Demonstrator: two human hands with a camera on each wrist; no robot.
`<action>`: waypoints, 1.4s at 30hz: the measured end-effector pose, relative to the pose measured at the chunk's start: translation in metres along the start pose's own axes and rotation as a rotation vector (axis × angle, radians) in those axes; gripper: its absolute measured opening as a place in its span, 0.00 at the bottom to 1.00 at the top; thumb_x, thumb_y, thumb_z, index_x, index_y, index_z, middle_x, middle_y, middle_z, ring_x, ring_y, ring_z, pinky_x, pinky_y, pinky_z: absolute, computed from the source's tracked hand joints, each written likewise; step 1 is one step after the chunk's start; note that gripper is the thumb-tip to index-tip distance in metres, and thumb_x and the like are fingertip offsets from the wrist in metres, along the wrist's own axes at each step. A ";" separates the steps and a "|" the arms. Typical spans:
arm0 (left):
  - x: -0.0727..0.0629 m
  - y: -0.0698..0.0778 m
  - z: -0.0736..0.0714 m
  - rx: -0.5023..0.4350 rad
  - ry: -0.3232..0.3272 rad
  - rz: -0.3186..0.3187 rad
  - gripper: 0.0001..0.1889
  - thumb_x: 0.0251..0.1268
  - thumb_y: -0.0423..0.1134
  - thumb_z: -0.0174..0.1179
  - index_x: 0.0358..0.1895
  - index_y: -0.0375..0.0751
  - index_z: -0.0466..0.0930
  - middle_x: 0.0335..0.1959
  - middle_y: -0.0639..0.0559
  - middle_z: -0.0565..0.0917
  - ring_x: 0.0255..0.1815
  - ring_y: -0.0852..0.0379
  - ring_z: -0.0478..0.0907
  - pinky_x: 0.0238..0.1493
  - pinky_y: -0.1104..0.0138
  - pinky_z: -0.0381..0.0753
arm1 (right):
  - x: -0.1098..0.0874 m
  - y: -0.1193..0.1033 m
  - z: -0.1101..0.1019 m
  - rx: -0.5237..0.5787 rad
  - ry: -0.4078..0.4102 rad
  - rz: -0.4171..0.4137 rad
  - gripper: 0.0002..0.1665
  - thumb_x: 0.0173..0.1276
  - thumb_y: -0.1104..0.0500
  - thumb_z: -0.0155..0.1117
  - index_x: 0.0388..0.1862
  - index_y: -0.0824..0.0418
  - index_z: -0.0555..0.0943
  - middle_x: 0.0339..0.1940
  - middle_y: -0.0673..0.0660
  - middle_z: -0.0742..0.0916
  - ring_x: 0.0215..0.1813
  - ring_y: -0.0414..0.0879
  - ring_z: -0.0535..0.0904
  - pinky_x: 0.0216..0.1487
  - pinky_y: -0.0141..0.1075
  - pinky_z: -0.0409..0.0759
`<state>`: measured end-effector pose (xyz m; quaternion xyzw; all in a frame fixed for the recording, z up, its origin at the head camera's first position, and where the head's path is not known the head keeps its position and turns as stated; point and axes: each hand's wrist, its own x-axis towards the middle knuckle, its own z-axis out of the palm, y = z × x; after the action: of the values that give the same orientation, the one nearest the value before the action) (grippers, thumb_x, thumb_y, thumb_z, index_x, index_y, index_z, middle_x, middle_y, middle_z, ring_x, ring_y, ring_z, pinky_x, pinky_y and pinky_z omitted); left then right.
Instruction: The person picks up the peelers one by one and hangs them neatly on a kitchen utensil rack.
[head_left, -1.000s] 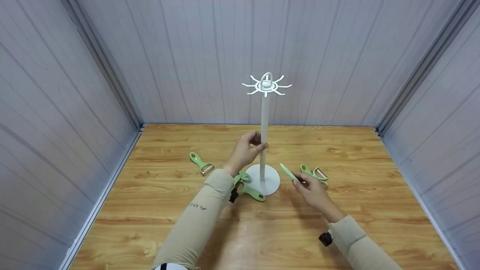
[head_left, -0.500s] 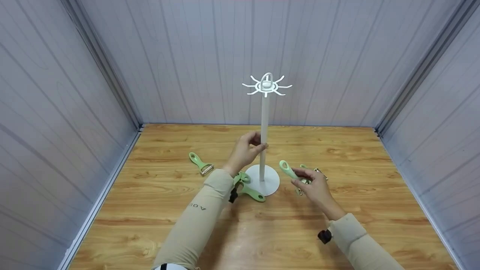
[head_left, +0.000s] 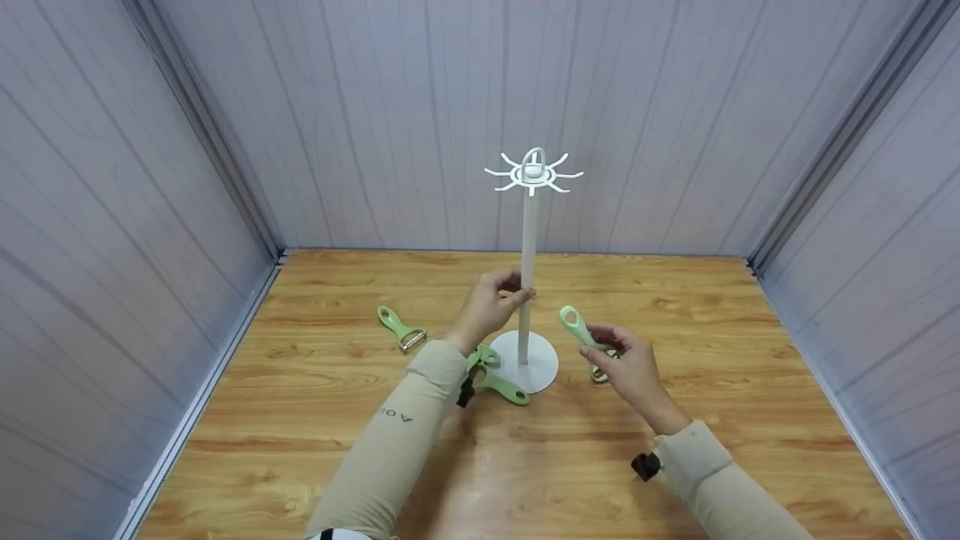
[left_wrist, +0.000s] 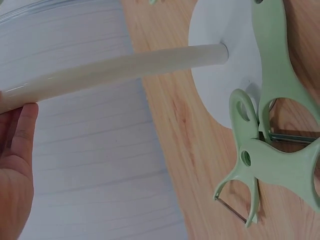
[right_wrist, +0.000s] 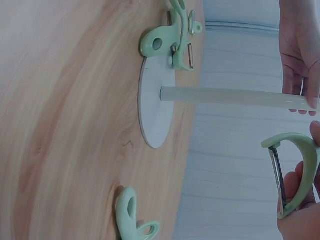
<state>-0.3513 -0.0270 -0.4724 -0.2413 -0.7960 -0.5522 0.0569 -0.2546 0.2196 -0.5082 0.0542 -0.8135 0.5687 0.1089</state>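
A white stand with a ring of hooks on top rises from a round base on the wooden table. My left hand grips its pole about midway, thumb in front. My right hand pinches a green peeler in the air, right of the pole. The peeler's holed handle end points up and left. Its metal blade shows by the palm in the right wrist view. No peeler hangs on the hooks.
Several green peelers lie overlapping at the base's left edge, partly behind my left sleeve. Another peeler lies farther left. More green handles lie under my right hand. Grey panel walls enclose the table.
My right hand has lifted the peeler a little and turned it, from edge-on to showing the handle's hole. My left hand stays on the pole.
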 end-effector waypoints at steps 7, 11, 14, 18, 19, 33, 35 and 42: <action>-0.001 -0.003 0.001 -0.025 0.010 0.000 0.11 0.77 0.33 0.68 0.55 0.30 0.88 0.47 0.37 0.92 0.51 0.45 0.90 0.56 0.59 0.91 | 0.003 -0.010 0.001 0.051 0.041 -0.046 0.19 0.69 0.70 0.78 0.58 0.69 0.88 0.52 0.67 0.91 0.47 0.36 0.85 0.49 0.28 0.85; -0.002 -0.002 0.001 -0.043 0.010 -0.003 0.11 0.77 0.33 0.68 0.55 0.30 0.88 0.47 0.37 0.92 0.51 0.44 0.91 0.56 0.59 0.91 | 0.005 -0.017 0.002 0.076 0.052 -0.065 0.19 0.68 0.70 0.78 0.57 0.69 0.88 0.51 0.67 0.91 0.47 0.37 0.86 0.47 0.27 0.85; -0.003 -0.001 0.001 -0.047 0.009 -0.005 0.11 0.77 0.33 0.68 0.55 0.30 0.88 0.47 0.37 0.93 0.50 0.44 0.91 0.56 0.58 0.91 | 0.006 -0.023 0.003 0.080 0.055 -0.069 0.18 0.69 0.71 0.77 0.57 0.69 0.88 0.51 0.67 0.91 0.47 0.37 0.86 0.45 0.27 0.85; -0.003 -0.002 0.001 -0.046 0.009 -0.015 0.11 0.76 0.33 0.69 0.54 0.30 0.88 0.46 0.38 0.93 0.49 0.46 0.91 0.54 0.60 0.91 | 0.007 -0.029 0.003 0.076 0.056 -0.067 0.18 0.69 0.71 0.77 0.57 0.69 0.88 0.51 0.67 0.90 0.46 0.38 0.86 0.45 0.27 0.85; -0.003 -0.002 0.001 -0.045 0.010 -0.016 0.10 0.76 0.33 0.69 0.53 0.30 0.88 0.46 0.38 0.93 0.48 0.47 0.91 0.53 0.61 0.91 | 0.007 -0.031 0.004 0.075 0.056 -0.067 0.18 0.69 0.71 0.77 0.57 0.69 0.88 0.51 0.67 0.90 0.46 0.38 0.86 0.45 0.26 0.85; -0.001 -0.004 0.001 -0.062 0.027 -0.020 0.09 0.74 0.32 0.70 0.50 0.30 0.88 0.45 0.37 0.92 0.47 0.48 0.89 0.53 0.60 0.91 | 0.016 -0.059 0.005 0.113 0.051 -0.097 0.19 0.70 0.70 0.76 0.59 0.69 0.86 0.50 0.63 0.89 0.46 0.42 0.85 0.38 0.31 0.88; -0.001 -0.003 0.001 -0.069 0.027 -0.021 0.09 0.74 0.31 0.70 0.50 0.29 0.88 0.45 0.37 0.92 0.47 0.48 0.89 0.53 0.60 0.91 | 0.017 -0.064 0.006 0.106 0.060 -0.113 0.19 0.70 0.70 0.77 0.59 0.69 0.87 0.49 0.62 0.90 0.46 0.42 0.85 0.39 0.30 0.87; -0.001 -0.004 0.001 -0.071 0.018 -0.039 0.09 0.75 0.33 0.70 0.51 0.31 0.88 0.45 0.39 0.91 0.47 0.51 0.88 0.54 0.60 0.90 | 0.022 -0.079 0.007 0.102 0.086 -0.183 0.19 0.69 0.71 0.77 0.57 0.71 0.87 0.49 0.63 0.90 0.46 0.38 0.85 0.41 0.25 0.84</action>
<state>-0.3520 -0.0272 -0.4763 -0.2228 -0.7798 -0.5833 0.0445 -0.2599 0.1866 -0.4334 0.1093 -0.7696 0.5990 0.1923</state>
